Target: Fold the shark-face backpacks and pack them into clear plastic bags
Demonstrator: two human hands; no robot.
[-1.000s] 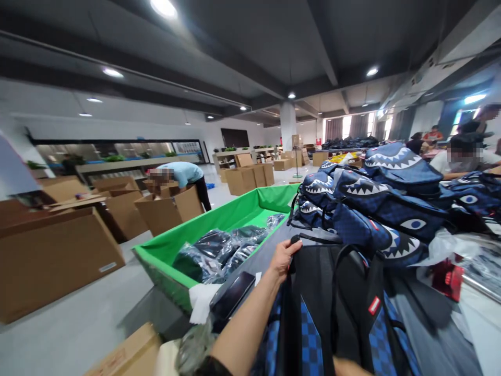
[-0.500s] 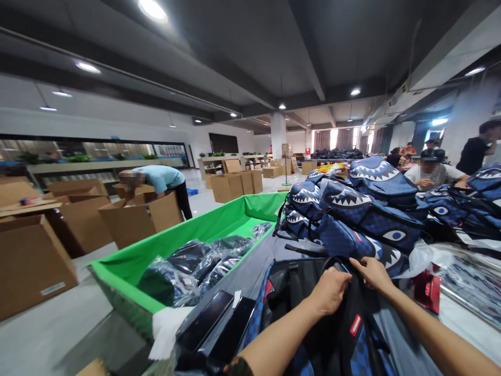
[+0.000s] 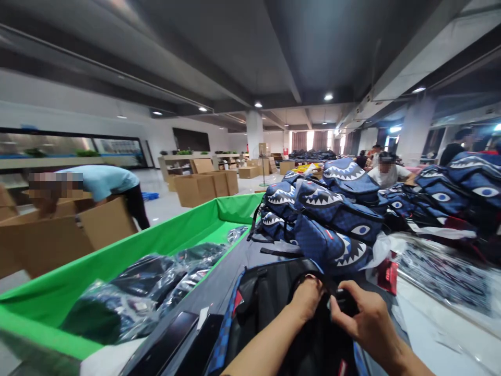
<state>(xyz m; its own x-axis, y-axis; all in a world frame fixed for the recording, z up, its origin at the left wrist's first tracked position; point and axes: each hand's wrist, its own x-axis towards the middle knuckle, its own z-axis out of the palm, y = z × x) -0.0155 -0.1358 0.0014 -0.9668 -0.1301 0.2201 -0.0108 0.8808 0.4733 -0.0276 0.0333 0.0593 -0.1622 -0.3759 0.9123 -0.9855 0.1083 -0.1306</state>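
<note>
Black backpack (image 3: 268,298) lengthwise, top forward

Near pack (image 3: 254,295) black, blue check at the edge — piled packs (image 3: 332,211) navy check, white shark-teeth print — bin (image 3: 233,207) green, cartons (image 3: 193,190) brown.

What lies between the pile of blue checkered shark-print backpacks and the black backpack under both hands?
Head view: grey surface and a flat black strap lie between pile and backpack, beyond the left hand.

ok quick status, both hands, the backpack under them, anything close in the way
Left hand and right hand at backpack's upper part, grips unclear. Backpack lying black side up. Shark-face backpacks piled just beyond.
</note>
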